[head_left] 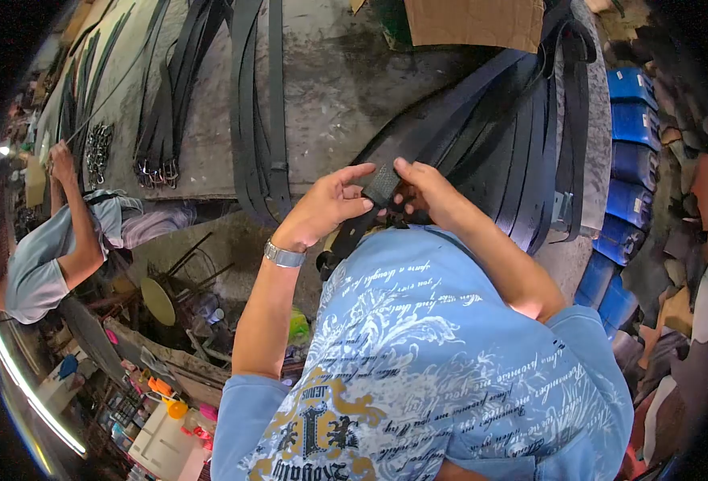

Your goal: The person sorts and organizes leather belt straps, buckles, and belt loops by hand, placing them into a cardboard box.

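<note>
A black leather belt (382,185) with a textured, woven-looking section lies between my two hands at the table's near edge. My left hand (326,205), with a metal watch on its wrist, pinches the strap from its left side, thumb on the textured part. On the other side, my right hand (434,193) grips the same strap with the thumb near its upper end and the fingers curled below. The strap's lower part runs down toward my waist. Just beyond my right hand, a fan of black straps (514,152) drapes over the table edge.
More black straps (250,104) hang over the worktable (330,88). Belts with metal buckles (157,172) lie further left. Cardboard (474,24) sits at the back. Blue containers (631,152) line the right side. A co-worker's arm (81,232) reaches over the table's left end.
</note>
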{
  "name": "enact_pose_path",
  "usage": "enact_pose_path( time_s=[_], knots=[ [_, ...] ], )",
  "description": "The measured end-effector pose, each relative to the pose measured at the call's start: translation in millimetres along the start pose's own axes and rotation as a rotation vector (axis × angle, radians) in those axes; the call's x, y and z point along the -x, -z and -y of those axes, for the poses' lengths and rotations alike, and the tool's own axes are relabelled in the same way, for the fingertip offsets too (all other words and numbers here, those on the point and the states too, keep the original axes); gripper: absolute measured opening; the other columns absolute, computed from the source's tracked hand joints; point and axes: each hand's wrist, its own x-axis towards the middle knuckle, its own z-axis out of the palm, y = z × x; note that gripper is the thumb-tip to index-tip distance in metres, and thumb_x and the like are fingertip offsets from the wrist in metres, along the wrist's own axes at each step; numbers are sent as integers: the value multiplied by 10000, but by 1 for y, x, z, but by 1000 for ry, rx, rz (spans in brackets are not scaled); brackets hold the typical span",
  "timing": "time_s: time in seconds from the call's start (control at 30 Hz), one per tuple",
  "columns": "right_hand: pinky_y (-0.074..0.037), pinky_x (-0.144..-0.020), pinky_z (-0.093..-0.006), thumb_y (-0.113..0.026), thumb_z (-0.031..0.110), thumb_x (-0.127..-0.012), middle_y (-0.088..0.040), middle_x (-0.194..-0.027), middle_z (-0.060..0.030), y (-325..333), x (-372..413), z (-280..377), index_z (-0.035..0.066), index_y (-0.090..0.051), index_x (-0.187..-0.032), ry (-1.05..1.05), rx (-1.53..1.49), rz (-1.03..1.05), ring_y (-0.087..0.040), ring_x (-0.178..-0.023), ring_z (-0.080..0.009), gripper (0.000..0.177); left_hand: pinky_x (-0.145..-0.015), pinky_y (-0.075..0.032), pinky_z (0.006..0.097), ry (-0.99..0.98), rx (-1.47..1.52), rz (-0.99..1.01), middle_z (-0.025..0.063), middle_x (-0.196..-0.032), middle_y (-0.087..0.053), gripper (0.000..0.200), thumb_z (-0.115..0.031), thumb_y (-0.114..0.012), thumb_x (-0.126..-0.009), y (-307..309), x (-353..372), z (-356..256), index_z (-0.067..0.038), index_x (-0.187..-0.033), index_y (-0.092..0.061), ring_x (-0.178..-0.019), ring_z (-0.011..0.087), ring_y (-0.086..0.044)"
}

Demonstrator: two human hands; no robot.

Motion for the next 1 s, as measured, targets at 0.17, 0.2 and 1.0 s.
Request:
enact_pose_path(
  time_s=[0.17,0.2,1.0],
  knots=[
    [-421,-587,-210,-517,550,-953,-662,-870,1,6,-4,-7,83,-657,-967,32,-45,-47,-572,-757,-71,487,-890,-486,259,1,20,5,86,-1088,-644,641,-27,-633,-898,-4,-1,-6,23,-1462,-333,-978,146,-643],
    [-422,-588,-210,-516,545,-956,-663,-879,1,6,-5,-6,82,-656,-969,37,-54,-50,-573,-759,-71,484,-894,-488,262,2,22,8,88,-1093,-646,639,-25,-629,-900,-4,-1,-6,23,-1463,-331,-985,146,-644],
    [-513,-825,-346,-576,163,-970,-657,-1072,-160,129,118,291,0,-488,-1265,1337,250,-851,-630,-926,-236,348,-739,-503,325,353,-596,-456,63,-906,-686,326,5,-628,-776,149,233,252,-43,-1098,-638,-830,174,-635]
  ],
)
